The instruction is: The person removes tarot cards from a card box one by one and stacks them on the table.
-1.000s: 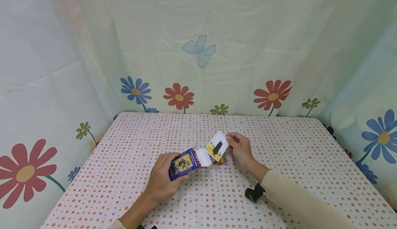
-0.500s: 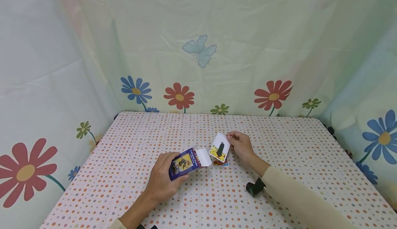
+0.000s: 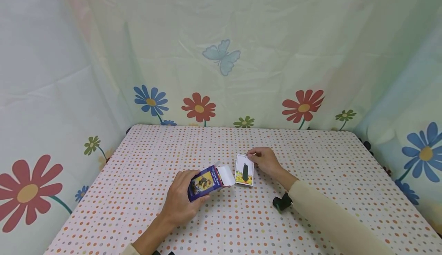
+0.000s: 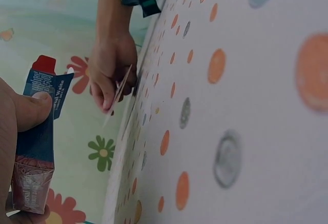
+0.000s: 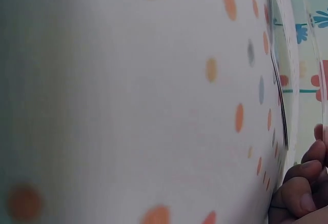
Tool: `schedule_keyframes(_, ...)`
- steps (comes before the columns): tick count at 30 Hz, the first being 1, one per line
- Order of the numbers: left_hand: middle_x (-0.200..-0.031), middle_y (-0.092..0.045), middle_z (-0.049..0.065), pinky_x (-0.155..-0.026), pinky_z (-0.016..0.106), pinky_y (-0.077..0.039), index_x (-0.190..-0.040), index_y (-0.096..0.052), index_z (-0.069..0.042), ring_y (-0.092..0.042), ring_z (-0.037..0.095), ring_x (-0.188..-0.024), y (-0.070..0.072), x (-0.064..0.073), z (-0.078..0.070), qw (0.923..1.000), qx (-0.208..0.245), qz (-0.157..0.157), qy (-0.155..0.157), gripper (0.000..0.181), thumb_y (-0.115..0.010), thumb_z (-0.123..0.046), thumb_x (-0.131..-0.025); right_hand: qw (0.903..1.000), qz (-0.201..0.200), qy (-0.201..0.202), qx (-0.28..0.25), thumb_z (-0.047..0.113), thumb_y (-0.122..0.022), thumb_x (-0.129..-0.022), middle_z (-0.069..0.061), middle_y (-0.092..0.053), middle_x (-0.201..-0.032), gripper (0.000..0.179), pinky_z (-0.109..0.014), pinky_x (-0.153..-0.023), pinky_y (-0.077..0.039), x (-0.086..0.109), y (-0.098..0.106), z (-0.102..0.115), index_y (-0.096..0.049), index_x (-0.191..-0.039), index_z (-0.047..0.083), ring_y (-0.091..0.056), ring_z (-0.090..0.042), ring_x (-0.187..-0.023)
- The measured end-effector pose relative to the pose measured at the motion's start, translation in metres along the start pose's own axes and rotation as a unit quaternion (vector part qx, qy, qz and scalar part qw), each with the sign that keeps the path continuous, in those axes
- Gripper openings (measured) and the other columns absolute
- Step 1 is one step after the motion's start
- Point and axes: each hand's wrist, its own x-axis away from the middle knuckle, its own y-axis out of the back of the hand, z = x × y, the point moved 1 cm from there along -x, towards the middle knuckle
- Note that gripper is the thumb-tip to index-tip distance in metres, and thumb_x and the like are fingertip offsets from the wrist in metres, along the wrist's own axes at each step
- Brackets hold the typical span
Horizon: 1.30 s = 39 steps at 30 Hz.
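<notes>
My left hand [image 3: 179,203] grips a purple tarot card box [image 3: 204,183] with a picture on its front. The box is tilted and its white-lined flap [image 3: 226,175] hangs open towards the cards. My right hand [image 3: 267,163] pinches the top right corner of a tarot card [image 3: 244,169] showing a dark cloaked figure on yellow ground. Below this card lies another on the table, almost wholly covered. In the left wrist view the held card [image 4: 119,89] appears edge-on, tilted off the cloth. The right wrist view shows a thin dark-edged card [image 5: 279,88] lying flat beyond the fingers [image 5: 297,193].
A table with a polka-dot cloth [image 3: 155,143] spreads under both hands. Flowered curtains [image 3: 262,74] stand behind it and at both sides. A black strap-like piece [image 3: 282,202] sits at the right wrist.
The right hand has turned the held card upright and brought it down and nearer, over the card on the table. The left hand and the box have stayed still.
</notes>
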Motion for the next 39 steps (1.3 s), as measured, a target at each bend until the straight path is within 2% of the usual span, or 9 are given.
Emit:
schedule_keyframes(7,-0.127,-0.060,0.006,-0.087,0.032,-0.050,-0.135,-0.057,-0.007,-0.052,0.014,-0.110,0.000,0.000,-0.001,1.0000,0.003,0.001,0.006,0.074,-0.092,-0.028,-0.073,0.9985,0.033,0.019,0.039,0.014,-0.065,-0.100,-0.007,-0.065,-0.086,0.015,-0.029,-0.065,-0.047,-0.002,0.001,0.005,-0.076,-0.104,0.005,-0.055,-0.018,-0.074)
schedule_keyframes(10,-0.128,-0.060,0.006,-0.087,0.033,-0.051,-0.135,-0.057,-0.007,-0.052,0.014,-0.110,0.000,0.000,-0.002,1.0000,0.005,0.001,0.007,0.075,-0.092,-0.027,-0.073,0.9972,0.041,0.016,0.061,0.016,-0.067,-0.099,-0.006,-0.064,-0.085,0.015,-0.029,-0.066,-0.044,-0.005,0.000,0.007,-0.077,-0.104,0.007,-0.053,-0.020,-0.076)
schedule_keyframes(15,-0.128,-0.060,0.006,-0.088,0.033,-0.050,-0.135,-0.056,-0.006,-0.052,0.014,-0.110,0.001,0.000,-0.002,0.9999,0.002,0.005,0.010,0.075,-0.092,-0.028,-0.073,0.9953,0.039,-0.006,0.088,0.018,-0.069,-0.098,-0.004,-0.067,-0.092,0.015,-0.029,-0.067,-0.042,-0.010,-0.002,0.006,-0.079,-0.105,0.009,-0.052,-0.019,-0.080)
schedule_keyframes(22,-0.128,-0.060,0.005,-0.089,0.034,-0.050,-0.136,-0.056,-0.007,-0.052,0.014,-0.111,0.002,0.000,-0.002,0.9999,-0.003,0.006,0.014,0.075,-0.091,-0.030,-0.074,0.9930,0.039,-0.016,0.111,0.018,-0.071,-0.097,-0.004,-0.070,-0.091,0.016,-0.028,-0.065,-0.043,-0.015,-0.005,0.006,-0.080,-0.106,0.009,-0.055,-0.018,-0.078)
schedule_keyframes(29,-0.129,-0.060,0.005,-0.088,0.034,-0.051,-0.135,-0.057,-0.005,-0.052,0.014,-0.112,0.002,0.000,-0.001,0.9998,0.002,0.005,0.017,0.074,-0.092,-0.029,-0.074,0.9871,0.039,0.011,0.155,0.018,-0.070,-0.097,-0.003,-0.069,-0.089,0.016,-0.029,-0.063,-0.042,-0.017,-0.006,0.004,-0.079,-0.108,0.010,-0.054,-0.017,-0.075)
schedule_keyframes(34,-0.129,-0.060,0.005,-0.089,0.034,-0.051,-0.136,-0.057,-0.005,-0.052,0.014,-0.112,0.003,0.000,-0.001,0.9998,0.005,0.007,0.020,0.074,-0.091,-0.029,-0.075,0.9827,0.046,0.033,0.176,0.016,-0.069,-0.097,-0.003,-0.061,-0.078,0.009,-0.029,-0.057,-0.040,-0.016,-0.007,0.007,-0.076,-0.097,0.011,-0.051,-0.018,-0.067)
schedule_keyframes(39,-0.129,-0.060,0.005,-0.088,0.034,-0.051,-0.136,-0.057,-0.004,-0.052,0.015,-0.111,0.002,0.000,-0.001,0.9999,0.003,0.005,0.016,0.075,-0.091,-0.030,-0.074,0.9787,0.046,0.027,0.198,0.016,-0.069,-0.097,-0.003,-0.059,-0.074,0.009,-0.029,-0.057,-0.041,-0.015,-0.010,0.013,-0.069,-0.089,0.012,-0.052,-0.017,-0.066)
